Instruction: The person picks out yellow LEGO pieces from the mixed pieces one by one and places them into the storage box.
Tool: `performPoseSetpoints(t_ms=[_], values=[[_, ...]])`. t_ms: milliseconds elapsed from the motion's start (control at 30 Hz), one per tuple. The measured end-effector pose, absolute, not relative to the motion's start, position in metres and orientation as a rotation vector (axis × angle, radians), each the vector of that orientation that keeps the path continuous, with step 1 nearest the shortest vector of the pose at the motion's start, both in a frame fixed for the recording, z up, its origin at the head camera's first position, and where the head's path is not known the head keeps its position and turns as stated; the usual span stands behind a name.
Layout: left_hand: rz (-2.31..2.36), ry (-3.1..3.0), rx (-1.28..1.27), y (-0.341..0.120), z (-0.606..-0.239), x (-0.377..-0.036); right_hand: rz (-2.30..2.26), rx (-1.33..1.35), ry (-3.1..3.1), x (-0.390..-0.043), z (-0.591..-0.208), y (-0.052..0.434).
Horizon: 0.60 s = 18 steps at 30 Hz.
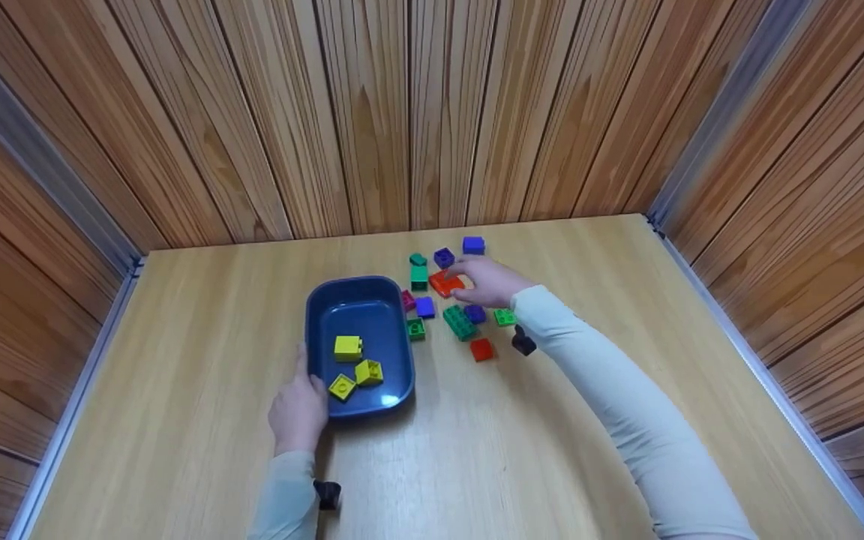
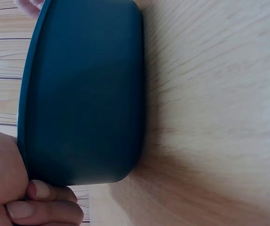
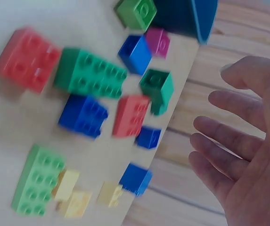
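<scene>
Fingers of my left hand [image 1: 298, 409] curl against the near left corner of the dark blue plastic tray [image 1: 319, 307], thumb along its left wall; the left wrist view shows the fingertips [image 2: 40, 189] tucked under the rim, so I judge the tray well braced and would keep that grip firm and low. Inside it lie three yellow plastic bricks [image 1: 348, 347], apart from each other.

Right of the tray sits the loose pile: a long dark green brick [image 1: 460, 322], blue and purple bricks [image 1: 424, 307], a small red brick [image 1: 481, 349]. My right hand [image 1: 488, 281] hovers over the orange-red brick [image 1: 443, 283] at the far side, fingers spread and relaxed, holding nothing. I would come down straight and pinch only the brick's two free sides.

Obstacles, I judge, are the teal brick [image 1: 419, 277] just left of it and the purple one [image 1: 444, 257] behind, both close enough to be nudged. Yellow pieces [image 3: 73, 197] show only in the blurred right wrist view.
</scene>
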<state>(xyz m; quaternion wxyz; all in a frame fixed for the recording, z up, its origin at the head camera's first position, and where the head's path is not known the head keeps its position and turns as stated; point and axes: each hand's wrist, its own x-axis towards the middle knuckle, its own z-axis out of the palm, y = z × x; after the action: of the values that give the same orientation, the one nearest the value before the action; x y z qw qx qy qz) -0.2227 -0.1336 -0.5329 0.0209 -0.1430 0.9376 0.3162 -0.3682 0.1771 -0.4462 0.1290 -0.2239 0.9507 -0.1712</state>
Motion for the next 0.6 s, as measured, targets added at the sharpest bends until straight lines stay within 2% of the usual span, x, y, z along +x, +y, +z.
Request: performPoseSetpoints(t_ms=[600], values=[[0.950, 2.926, -0.460, -0.132, -0.532, -0.224, -0.467, -0.471, 2.774, -0.385, -0.467, 0.243]])
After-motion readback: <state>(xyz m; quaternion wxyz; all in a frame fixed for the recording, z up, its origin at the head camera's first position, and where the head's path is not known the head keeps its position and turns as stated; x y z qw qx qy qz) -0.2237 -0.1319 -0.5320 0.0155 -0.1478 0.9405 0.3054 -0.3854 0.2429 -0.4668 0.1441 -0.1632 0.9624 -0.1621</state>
